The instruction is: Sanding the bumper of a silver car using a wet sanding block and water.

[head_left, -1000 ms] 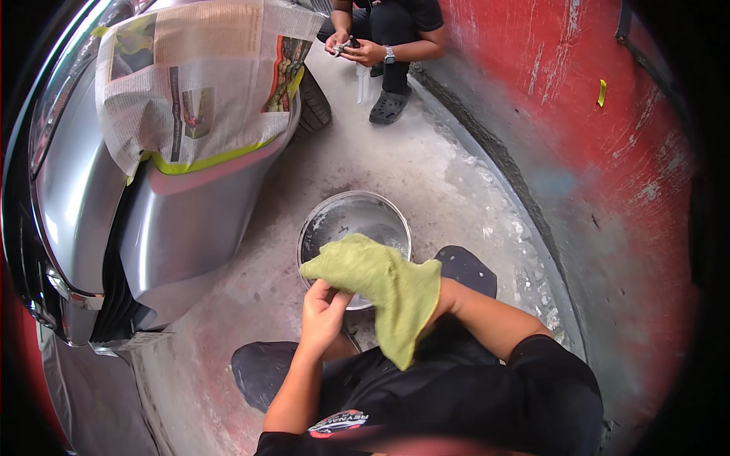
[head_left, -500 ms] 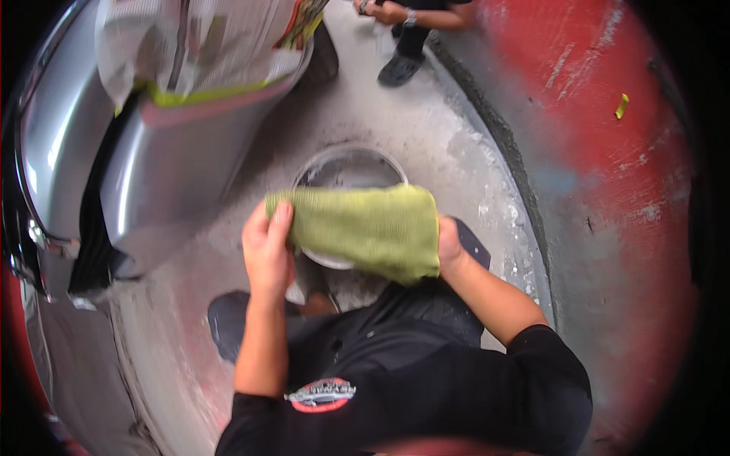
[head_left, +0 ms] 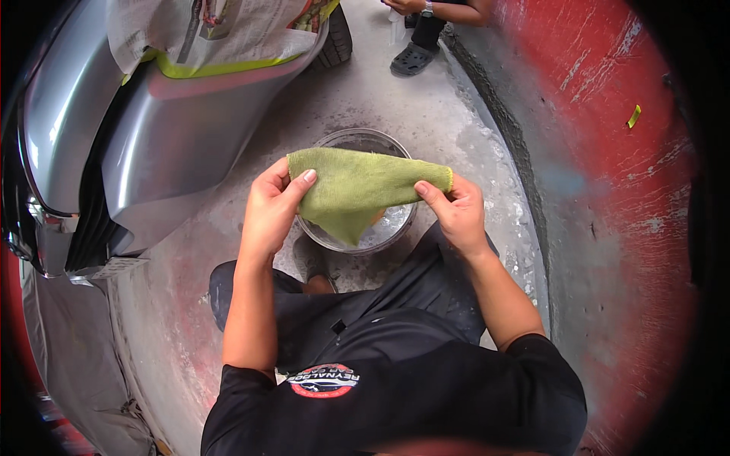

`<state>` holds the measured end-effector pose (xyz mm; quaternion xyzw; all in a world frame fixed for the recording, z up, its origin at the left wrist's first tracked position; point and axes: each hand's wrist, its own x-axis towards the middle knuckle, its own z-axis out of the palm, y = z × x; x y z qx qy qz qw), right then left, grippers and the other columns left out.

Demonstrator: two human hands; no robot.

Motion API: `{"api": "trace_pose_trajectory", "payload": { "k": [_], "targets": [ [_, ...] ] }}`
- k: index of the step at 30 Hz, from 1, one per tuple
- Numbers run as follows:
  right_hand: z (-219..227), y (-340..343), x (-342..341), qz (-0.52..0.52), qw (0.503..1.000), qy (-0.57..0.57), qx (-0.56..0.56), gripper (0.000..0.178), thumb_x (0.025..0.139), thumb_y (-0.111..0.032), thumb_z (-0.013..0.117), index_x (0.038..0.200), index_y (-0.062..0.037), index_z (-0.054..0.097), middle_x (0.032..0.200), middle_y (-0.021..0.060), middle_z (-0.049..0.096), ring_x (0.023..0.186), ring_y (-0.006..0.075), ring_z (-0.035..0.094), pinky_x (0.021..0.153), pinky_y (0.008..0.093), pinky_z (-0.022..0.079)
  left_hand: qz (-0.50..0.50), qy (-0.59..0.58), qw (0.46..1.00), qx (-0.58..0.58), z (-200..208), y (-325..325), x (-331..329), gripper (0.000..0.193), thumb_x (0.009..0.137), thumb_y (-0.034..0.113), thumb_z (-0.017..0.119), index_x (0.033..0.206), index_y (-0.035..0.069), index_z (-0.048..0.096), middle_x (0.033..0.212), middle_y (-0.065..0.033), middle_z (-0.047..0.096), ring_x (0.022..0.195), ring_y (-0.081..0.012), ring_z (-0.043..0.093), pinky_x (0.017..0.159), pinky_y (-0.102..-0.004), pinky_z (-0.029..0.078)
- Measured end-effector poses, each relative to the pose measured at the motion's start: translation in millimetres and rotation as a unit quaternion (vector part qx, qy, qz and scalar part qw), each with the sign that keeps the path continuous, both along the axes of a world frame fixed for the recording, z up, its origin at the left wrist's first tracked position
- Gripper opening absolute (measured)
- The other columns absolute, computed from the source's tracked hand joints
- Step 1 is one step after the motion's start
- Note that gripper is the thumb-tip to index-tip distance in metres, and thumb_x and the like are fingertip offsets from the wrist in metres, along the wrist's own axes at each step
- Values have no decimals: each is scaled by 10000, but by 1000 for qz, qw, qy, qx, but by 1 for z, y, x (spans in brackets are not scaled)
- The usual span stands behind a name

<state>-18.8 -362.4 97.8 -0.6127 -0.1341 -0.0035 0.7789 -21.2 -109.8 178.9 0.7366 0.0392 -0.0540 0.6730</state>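
A green cloth (head_left: 357, 190) is stretched flat between both hands above a round metal bucket (head_left: 395, 228) that stands on the concrete floor. My left hand (head_left: 270, 205) pinches the cloth's left corner with thumb on top. My right hand (head_left: 452, 209) grips its right edge. The cloth hangs down in a point over the bucket and hides most of what is inside it.
A silver car bumper (head_left: 160, 144) with newspaper masking (head_left: 205, 30) taped over it stands at the left. A red wall (head_left: 608, 175) with a grey base runs along the right. Another person (head_left: 426, 30) crouches at the top.
The cloth, first bunched and hanging from my right arm, has been spread out between both hands over the bucket. The view has tilted further down.
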Motion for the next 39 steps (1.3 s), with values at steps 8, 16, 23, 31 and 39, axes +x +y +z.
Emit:
{"api": "trace_pose_trajectory", "payload": {
  "k": [8, 16, 23, 31, 39],
  "targets": [
    [3, 10, 16, 55, 950, 153, 265, 251, 917, -40, 592, 1156, 35, 575, 1078, 101, 662, 984, 143, 624, 888, 288, 482, -43, 51, 982, -177, -4, -2, 9, 311, 892, 74, 624, 1186, -11, 571, 1101, -82, 643, 994, -131, 614, 872, -274, 487],
    [-17, -10, 33, 97, 970, 41, 219, 175, 896, 42, 554, 1001, 31, 693, 943, 71, 706, 860, 134, 655, 815, 264, 519, 11, -222, 952, -209, -39, 4, 11, 101, 836, -44, 634, 771, 23, 672, 1090, -60, 551, 963, -155, 572, 880, -297, 470],
    [4, -4, 42, 85, 975, 45, 200, 213, 915, 28, 522, 1089, 15, 645, 981, 66, 688, 875, 111, 645, 791, 236, 515, 16, -301, 940, -158, -27, -3, 16, 139, 840, -37, 650, 949, 41, 687, 1017, -43, 577, 886, -120, 575, 782, -252, 488],
    [6, -16, 62, -87, 989, -92, 72, 109, 866, -2, 653, 938, -21, 574, 814, -1, 629, 730, 48, 589, 623, 201, 472, 96, -335, 936, -56, -5, 0, 17, 267, 819, -60, 671, 1059, 35, 602, 869, 14, 577, 811, -61, 552, 750, -200, 461],
    [-4, -2, 52, -81, 986, 39, 140, 142, 846, 9, 659, 908, -34, 539, 750, 17, 626, 655, 70, 588, 624, 214, 469, 161, -245, 956, -33, -17, -2, -3, 177, 815, -72, 658, 937, 27, 577, 699, 36, 571, 595, -11, 487, 556, -163, 373]
  ]
}}
